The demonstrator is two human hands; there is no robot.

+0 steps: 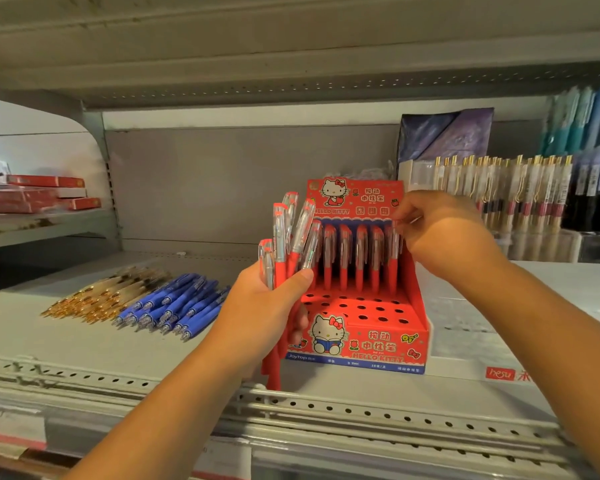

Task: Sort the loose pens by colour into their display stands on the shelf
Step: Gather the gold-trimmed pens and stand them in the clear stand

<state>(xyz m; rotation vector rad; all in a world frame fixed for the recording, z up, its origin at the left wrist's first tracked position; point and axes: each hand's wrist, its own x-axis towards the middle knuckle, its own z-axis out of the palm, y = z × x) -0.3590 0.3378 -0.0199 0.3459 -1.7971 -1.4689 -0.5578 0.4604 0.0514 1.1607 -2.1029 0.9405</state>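
Observation:
A red cartoon-printed display stand [378,336] sits on the shelf, with several red pens [361,254] upright in its back row and open holes in front. My left hand [264,313] grips a bundle of several red pens [288,237] just left of the stand, caps up. My right hand [437,233] pinches the top of the rightmost red pen [394,258] standing in the back row. Loose blue pens [174,304] and gold-tipped clear pens [108,294] lie in heaps on the shelf to the left.
Stands of gold-clipped pens [492,192] and dark pens fill the shelf at the right. Red boxes [39,194] are stacked on a side shelf at far left. A perforated shelf rail [361,410] runs along the front. A purple packet [444,133] leans behind the stand.

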